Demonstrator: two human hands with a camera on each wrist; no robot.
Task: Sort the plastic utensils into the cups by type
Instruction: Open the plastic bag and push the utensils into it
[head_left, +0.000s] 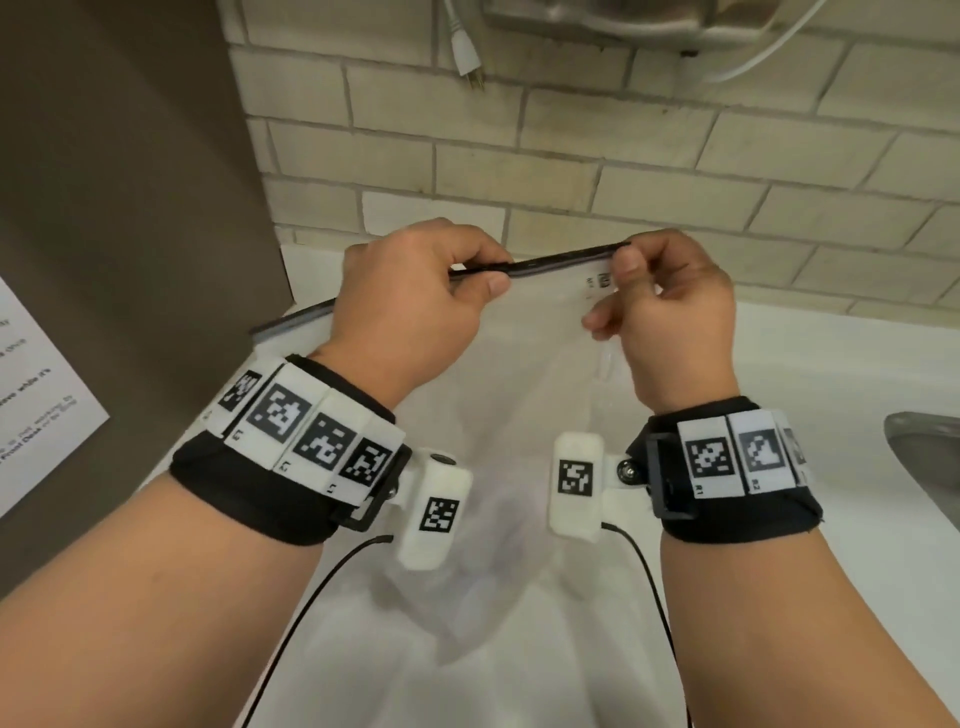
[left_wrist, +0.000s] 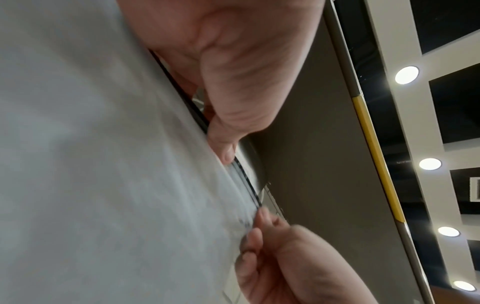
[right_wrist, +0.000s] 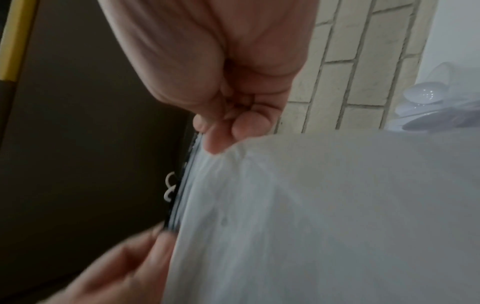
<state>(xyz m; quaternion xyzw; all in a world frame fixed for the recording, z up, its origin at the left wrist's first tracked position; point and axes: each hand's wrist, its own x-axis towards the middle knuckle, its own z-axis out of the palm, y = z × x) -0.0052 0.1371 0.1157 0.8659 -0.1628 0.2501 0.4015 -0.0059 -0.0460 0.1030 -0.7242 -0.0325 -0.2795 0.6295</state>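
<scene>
Against cream brick wall (head_left: 571, 156), mid-frame: left hand (head_left: 410, 306), right hand (head_left: 670, 322) fingers pinching black-zippered translucent plastic bag (head_left: 519, 389).

Place: a shared kitchenette or break room is showing, likely in an office or institutional building.
Wall: cream brick tiles (head_left: 571, 166) are running behind the white counter (head_left: 831, 374).
Sink: a steel sink rim (head_left: 924, 447) is sitting at the counter's right edge.
Notice: a printed sheet (head_left: 36, 395) is hanging on a brown panel (head_left: 119, 208).
Ceiling: recessed round lights (left_wrist: 406, 74) are glowing.
</scene>
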